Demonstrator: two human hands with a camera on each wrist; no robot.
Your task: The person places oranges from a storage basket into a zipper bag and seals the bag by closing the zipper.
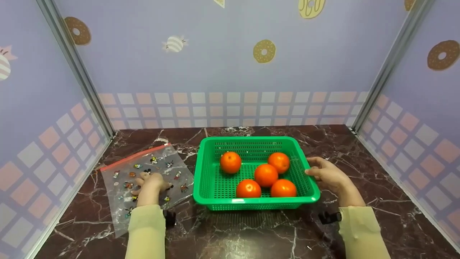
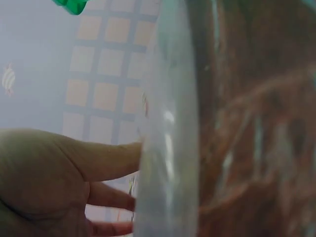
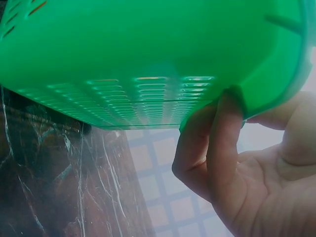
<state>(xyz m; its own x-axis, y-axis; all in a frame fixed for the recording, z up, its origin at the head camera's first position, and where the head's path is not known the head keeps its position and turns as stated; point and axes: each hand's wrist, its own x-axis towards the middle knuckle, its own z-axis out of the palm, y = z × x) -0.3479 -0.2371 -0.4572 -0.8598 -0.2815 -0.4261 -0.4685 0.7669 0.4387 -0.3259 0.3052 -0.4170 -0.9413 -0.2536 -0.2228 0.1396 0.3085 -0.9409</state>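
Observation:
A green plastic basket [image 1: 212, 200] holds several round oranges [image 1: 266, 175]. My right hand [image 1: 330, 176] grips its right rim; in the right wrist view the fingers [image 3: 224, 143] curl against the outer wall under the rim, and the thumb is partly hidden behind the rim. To the left a clear zip bag [image 1: 116, 212] with a red-orange seal and small printed cartoon figures lies on the table. My left hand [image 1: 152, 183] rests on the bag with its fingers spread. In the left wrist view the thumb [image 2: 108, 160] is extended and a fold of clear plastic [image 2: 168, 138] hides the fingertips.
The dark marbled table [image 1: 251, 237] is enclosed by patterned lilac walls [image 1: 230, 72] at the back and both sides. Metal corner posts [image 1: 388, 68] stand where the walls meet. The basket and the bag lie side by side, close together.

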